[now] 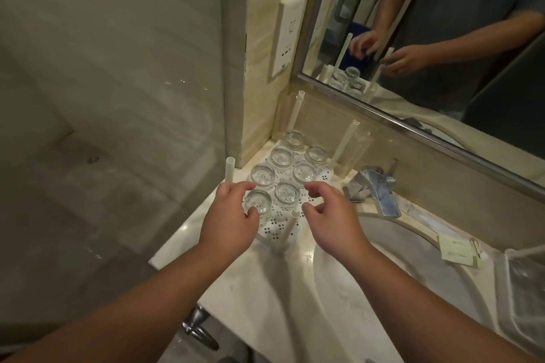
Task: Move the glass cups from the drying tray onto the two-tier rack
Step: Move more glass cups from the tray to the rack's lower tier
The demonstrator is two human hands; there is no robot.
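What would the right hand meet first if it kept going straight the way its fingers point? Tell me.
Probably the nearest right-column glass cup on the white perforated shelf. The right hand hovers with fingers curled toward it; depth is unclear, so it might pass above.

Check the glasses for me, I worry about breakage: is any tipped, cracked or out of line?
Nothing stands out. The seven glass cups stand level in two tidy rows on the perforated shelf, with no visible cracks. The left hand touches the nearest cup.
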